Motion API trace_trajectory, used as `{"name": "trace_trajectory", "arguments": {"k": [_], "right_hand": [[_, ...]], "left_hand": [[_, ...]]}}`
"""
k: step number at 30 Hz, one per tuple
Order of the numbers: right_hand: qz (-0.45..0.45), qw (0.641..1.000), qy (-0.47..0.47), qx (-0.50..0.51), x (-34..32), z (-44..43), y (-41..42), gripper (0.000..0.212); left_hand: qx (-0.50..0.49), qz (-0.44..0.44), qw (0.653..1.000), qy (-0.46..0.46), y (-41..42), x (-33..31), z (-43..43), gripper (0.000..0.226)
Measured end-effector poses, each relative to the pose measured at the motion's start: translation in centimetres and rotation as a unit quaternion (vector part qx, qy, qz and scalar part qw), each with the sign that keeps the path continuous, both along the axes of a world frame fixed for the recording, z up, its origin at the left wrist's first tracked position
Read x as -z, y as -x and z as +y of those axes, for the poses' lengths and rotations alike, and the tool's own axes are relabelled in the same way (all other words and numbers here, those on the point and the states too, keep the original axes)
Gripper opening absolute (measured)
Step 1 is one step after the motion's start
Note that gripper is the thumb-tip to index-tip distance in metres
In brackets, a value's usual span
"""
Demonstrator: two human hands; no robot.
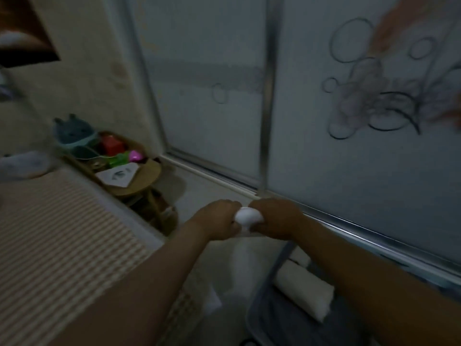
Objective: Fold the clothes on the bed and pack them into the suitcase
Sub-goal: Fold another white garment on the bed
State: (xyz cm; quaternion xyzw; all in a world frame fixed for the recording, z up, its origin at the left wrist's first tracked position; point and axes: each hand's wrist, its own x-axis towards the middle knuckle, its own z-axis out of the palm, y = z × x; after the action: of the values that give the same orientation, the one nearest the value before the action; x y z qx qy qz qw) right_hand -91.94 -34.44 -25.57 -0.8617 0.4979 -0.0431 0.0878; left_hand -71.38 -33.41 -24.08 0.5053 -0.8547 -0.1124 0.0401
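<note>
Both my hands hold a small white garment [248,216] bunched between them in front of me, over the floor. My left hand [219,217] grips its left end and my right hand [275,218] grips its right end; a thin pale part hangs down below. The bed [62,233] with a striped cover lies at the left. At the lower right stands the open grey suitcase [279,318], with a rolled white garment [303,289] inside it and another white roll behind that. The picture is dim and blurred.
A round wooden side table [139,176] with toys, a teal plush and a white paper stands between the bed and the sliding frosted glass doors [324,108]. A strip of pale floor [207,191] runs between bed and doors.
</note>
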Motion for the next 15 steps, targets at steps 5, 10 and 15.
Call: {"name": "trace_trajectory", "arguments": {"k": [5, 10, 15], "right_hand": [[0.078, 0.993, -0.05, 0.068, 4.3, -0.5, 10.1, 0.048], [0.055, 0.98, -0.136, 0.138, 10.0, 0.2, 17.4, 0.058], [0.028, 0.952, -0.218, 0.215, 17.2, 1.4, 22.9, 0.049]], "left_hand": [[0.051, 0.001, 0.996, -0.079, 10.5, 5.5, -2.5, 0.051], [0.095, 0.0, 0.984, -0.151, 17.5, 12.6, -2.9, 0.078], [0.118, -0.017, 0.985, -0.124, 21.1, 20.7, -5.3, 0.057]]}}
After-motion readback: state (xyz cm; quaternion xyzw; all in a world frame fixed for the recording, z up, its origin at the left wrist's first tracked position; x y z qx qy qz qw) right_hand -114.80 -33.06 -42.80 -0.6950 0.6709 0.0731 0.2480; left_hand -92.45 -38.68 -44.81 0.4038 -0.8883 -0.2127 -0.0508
